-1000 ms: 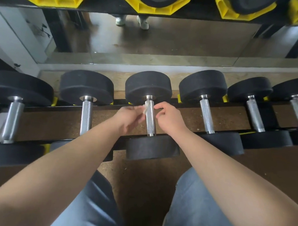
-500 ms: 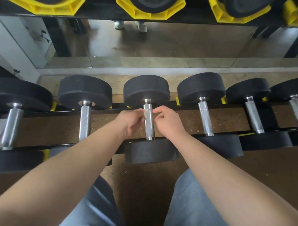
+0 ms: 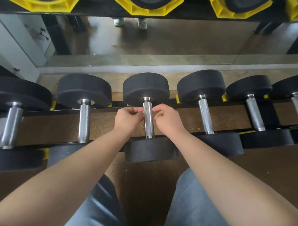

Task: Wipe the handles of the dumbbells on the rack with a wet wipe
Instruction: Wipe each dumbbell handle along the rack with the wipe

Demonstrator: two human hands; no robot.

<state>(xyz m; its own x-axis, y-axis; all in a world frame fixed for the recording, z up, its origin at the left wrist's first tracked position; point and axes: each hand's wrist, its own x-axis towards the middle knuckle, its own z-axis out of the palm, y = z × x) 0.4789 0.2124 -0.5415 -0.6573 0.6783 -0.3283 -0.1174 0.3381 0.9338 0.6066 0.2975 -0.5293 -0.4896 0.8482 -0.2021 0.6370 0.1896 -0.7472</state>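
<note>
Below and around the grip the floor (image 3: 149, 185) is brown and speckled, and it shows again between the black rails of the rack (image 3: 96, 10). Beyond the grip a long mirror (image 3: 183, 40) runs along the wall above a pale ledge (image 3: 147, 61). It reflects a glossy brown floor with soft glare and a pair of white shoes (image 3: 130, 23). Far left of the grip stands a white wall panel (image 3: 12, 41). Highest, beyond the grip, yellow cradles (image 3: 52, 5) line the rack's upper tier.
</note>
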